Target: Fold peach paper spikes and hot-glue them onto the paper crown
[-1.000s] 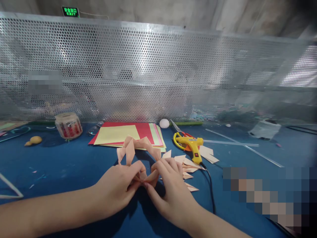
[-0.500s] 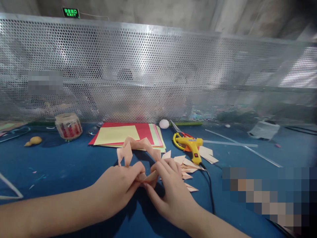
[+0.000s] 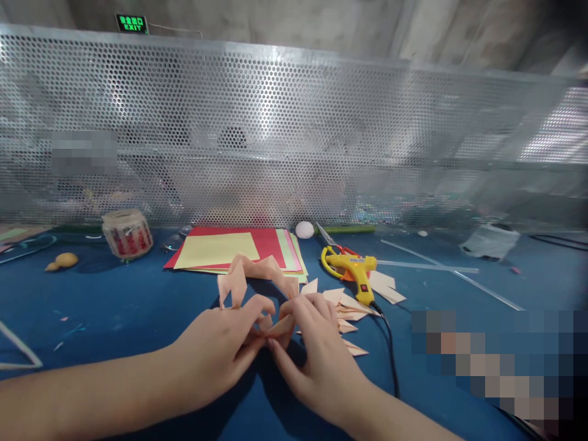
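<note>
A ring of folded peach paper (image 3: 264, 267) stands between my two hands, its zigzag far side showing above them. My left hand (image 3: 227, 343) is closed on its near left part, the index finger bent and slightly raised off the paper. From the other side my right hand (image 3: 316, 349) pinches the near right part, thumb below and fingers on top. The fingers hide part of the near folds. Several loose folded peach paper pieces (image 3: 351, 307) lie just beyond my right hand.
Behind the ring lie coloured paper sheets (image 3: 220, 250). A yellow glue gun (image 3: 361, 272) with a black cord rests beside scissors (image 3: 327, 236) and clear glue sticks (image 3: 427, 266). Farther off are a glass jar (image 3: 127, 234), a small gourd (image 3: 67, 260), a white egg-shaped object (image 3: 304, 230) and a perforated metal screen (image 3: 294, 141).
My left index finger has lifted and curled away from the near fold, uncovering a small paper tip. The ring and my right hand have hardly moved.
</note>
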Tool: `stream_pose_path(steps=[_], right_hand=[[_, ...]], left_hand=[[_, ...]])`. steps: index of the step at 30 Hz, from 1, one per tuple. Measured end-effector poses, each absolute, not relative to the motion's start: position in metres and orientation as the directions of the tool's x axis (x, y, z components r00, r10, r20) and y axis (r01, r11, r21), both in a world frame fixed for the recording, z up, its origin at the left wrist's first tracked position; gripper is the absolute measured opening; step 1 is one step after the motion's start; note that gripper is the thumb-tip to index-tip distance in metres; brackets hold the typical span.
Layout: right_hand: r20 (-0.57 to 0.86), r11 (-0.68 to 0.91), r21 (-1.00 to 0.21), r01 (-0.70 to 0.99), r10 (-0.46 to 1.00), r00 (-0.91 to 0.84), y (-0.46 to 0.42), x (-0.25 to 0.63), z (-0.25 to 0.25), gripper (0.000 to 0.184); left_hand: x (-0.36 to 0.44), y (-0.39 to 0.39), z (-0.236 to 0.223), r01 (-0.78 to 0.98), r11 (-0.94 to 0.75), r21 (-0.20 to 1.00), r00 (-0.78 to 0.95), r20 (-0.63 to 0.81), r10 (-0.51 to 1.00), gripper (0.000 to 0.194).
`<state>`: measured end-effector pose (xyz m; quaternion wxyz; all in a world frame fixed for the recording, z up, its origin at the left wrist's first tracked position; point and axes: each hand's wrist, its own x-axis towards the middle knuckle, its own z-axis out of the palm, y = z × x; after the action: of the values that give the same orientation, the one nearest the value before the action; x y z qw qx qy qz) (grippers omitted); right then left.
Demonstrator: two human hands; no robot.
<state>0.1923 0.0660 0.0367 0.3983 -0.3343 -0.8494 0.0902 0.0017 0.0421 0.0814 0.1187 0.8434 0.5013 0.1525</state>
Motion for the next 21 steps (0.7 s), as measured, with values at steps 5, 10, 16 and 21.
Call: stream_pose_path(steps=[5,10,16,21], right_hand=[[0.652,0.778,-0.402,0.483,0.613,-0.446,0.064,0.192,0.037,0.032],[0.689,0.807,-0.392,0.443,0.576,-0.440,0.066,0.193,0.038,0.036],[0.701,0.788,-0.426,0.446,0.598,-0.388,0.070,0.192,0.033,0.028],[0.694,0.787,-0.426,0.447,0.601,-0.397,0.071,0.198,0.045,0.024]], left_hand=[[-0.001,0.042,0.079,0.781,-0.515,0.352,0.473,0.206,0.857,0.028],[-0.001,0.041,0.085,0.766,-0.573,0.290,0.491,0.310,0.814,0.029],[-0.005,0.043,0.084,0.800,-0.598,0.046,0.496,0.510,0.703,0.026],[-0.008,0.027,0.076,0.777,-0.591,-0.218,0.562,0.664,0.493,0.036]])
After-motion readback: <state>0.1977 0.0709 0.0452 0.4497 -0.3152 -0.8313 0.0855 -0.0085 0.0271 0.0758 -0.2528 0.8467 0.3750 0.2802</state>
